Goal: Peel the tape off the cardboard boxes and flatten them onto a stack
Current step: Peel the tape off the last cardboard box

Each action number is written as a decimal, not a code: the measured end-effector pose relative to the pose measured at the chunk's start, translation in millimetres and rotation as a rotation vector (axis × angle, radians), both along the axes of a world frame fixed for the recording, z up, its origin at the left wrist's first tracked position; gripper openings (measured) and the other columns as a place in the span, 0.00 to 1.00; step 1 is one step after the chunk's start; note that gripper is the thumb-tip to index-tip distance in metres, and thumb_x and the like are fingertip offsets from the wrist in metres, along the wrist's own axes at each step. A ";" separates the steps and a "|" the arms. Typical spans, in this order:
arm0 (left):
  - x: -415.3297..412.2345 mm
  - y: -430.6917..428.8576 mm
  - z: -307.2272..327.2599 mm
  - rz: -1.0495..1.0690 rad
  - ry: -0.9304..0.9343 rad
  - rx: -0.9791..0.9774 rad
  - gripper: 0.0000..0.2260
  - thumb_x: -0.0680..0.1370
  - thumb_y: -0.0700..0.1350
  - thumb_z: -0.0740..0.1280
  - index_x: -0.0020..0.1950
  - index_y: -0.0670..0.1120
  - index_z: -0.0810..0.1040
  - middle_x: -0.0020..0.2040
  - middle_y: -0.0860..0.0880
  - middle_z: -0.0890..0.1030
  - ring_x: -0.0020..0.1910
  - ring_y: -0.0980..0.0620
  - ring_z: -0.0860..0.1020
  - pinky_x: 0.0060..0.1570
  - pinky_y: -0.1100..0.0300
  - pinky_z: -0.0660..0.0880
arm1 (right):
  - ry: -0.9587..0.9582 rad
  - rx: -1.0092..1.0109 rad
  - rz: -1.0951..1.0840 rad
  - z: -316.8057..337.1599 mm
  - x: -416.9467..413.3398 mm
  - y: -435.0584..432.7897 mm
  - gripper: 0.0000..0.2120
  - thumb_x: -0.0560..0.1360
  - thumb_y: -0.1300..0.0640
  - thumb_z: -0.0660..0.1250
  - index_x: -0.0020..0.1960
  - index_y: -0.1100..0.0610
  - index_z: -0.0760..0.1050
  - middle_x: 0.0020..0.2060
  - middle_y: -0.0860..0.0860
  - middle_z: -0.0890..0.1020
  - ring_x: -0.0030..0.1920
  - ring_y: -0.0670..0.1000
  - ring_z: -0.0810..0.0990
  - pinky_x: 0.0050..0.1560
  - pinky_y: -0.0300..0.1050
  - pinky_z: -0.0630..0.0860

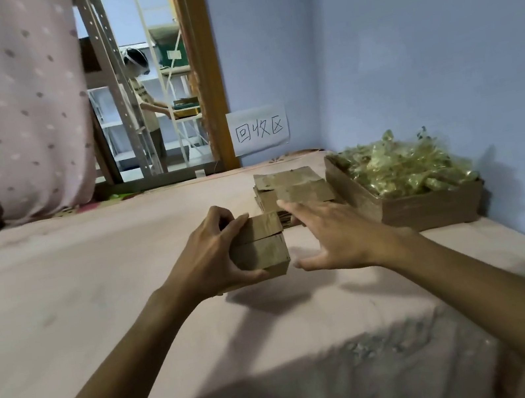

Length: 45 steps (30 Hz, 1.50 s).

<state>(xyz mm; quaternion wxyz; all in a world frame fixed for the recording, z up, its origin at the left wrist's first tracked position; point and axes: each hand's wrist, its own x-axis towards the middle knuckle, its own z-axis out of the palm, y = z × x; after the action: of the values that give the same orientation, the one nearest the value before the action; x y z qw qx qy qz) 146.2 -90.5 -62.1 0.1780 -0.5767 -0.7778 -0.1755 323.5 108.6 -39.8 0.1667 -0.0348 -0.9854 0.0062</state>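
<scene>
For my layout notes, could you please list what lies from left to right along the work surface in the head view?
left hand → cardboard box it grips → right hand, open → cardboard tray of crumpled tape.

A cardboard box (259,248) sits between the fingers and thumb of the left hand (210,259), over the table (96,296). The fingers of the right hand (333,235) lie just right of it. Behind their tips lies the stack of flattened cardboard (290,183); right of them, an open carton (430,210) holds crumpled tape (402,168).
</scene>
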 end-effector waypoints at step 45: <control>1.9 8.7 -124.5 0.098 -0.190 0.438 0.37 0.72 0.63 0.75 0.73 0.43 0.73 0.71 0.44 0.68 0.65 0.47 0.76 0.52 0.53 0.81 | 0.335 -0.387 -0.006 -147.2 -43.7 9.8 0.39 0.78 0.46 0.69 0.82 0.49 0.53 0.68 0.48 0.70 0.50 0.45 0.76 0.51 0.37 0.71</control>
<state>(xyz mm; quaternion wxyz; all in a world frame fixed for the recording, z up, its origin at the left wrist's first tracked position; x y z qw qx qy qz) 148.1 -81.8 -186.5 0.2332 -0.4669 -0.7613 -0.3848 279.9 118.4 -187.0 0.3180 -0.0673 -0.9243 0.2000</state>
